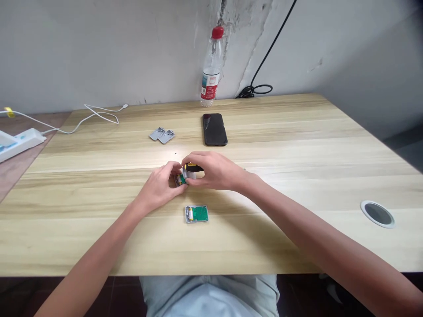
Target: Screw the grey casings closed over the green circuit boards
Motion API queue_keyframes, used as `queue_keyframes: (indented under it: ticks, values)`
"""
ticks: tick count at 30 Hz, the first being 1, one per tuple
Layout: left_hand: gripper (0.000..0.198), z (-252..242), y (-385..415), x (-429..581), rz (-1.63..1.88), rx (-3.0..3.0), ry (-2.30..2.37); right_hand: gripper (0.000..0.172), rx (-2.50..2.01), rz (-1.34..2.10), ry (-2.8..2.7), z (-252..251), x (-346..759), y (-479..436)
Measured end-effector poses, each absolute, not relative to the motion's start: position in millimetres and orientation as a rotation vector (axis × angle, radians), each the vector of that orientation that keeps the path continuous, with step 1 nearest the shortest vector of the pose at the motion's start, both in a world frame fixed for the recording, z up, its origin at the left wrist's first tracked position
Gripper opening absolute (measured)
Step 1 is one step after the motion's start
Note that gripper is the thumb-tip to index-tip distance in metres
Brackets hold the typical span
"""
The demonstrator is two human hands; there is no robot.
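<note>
Near the middle of the table, my left hand [159,186] is closed around the edges of a small open device [180,179] with a green circuit board and a battery. My right hand [216,171] meets it from the other side, holding a tool with a yellow and black handle [193,167], which looks like a screwdriver; its tip is hidden. Between the right thumb and fingers a pale grey piece [189,174] stands tilted at the device's right end. Closer to me lies a second open device [200,214], its green board and battery facing up.
Two grey plastic covers [166,136] lie beyond my hands, beside a black phone [214,129]. A red-capped bottle [210,72] stands by the wall. A white cable [95,113] and power strip [21,143] are at left, a round grommet [377,214] at right.
</note>
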State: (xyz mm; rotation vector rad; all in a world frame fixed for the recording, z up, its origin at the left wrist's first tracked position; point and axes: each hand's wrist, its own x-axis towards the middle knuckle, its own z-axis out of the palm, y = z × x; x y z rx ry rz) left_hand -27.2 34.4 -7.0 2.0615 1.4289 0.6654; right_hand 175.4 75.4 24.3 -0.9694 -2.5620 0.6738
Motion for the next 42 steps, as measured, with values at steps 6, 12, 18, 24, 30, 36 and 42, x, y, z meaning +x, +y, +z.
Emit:
queue_keyframes:
  ticks: [6, 12, 18, 24, 30, 36, 42]
  values:
    - [0.034, -5.8, 32.5, -33.5, 0.74, 1.93, 1.347, 0.031, -0.917, 0.86, -2.485, -0.3, 177.2, 71.2]
    - [0.041, -3.4, 31.7, -41.8, 0.679, 1.976, 1.311, 0.029, -0.895, 0.919, -2.382, -5.2, 186.8, 70.3]
    - [0.034, -3.4, 32.9, -42.0, 0.691, 2.037, 1.297, 0.022, -0.834, 0.995, -2.328, -10.3, 185.6, 71.4]
    - [0.022, 0.1, 32.7, -44.2, 0.657, 2.186, 1.297, 0.02, -0.78, 0.942, -2.37, -14.1, 183.7, 71.2]
    - [0.022, -11.3, 32.0, -50.8, 0.626, 2.509, 1.22, 0.026, -0.806, 0.863, -2.451, -19.9, 188.5, 69.5]
    - [0.031, -18.0, 32.4, -41.8, 0.667, 2.574, 1.28, 0.021, -0.858, 0.642, -2.337, -26.5, 190.4, 62.8]
    - [0.035, -19.8, 32.2, -34.5, 0.774, 2.406, 1.388, 0.017, -0.863, 0.774, -2.323, -23.4, 190.5, 62.9]
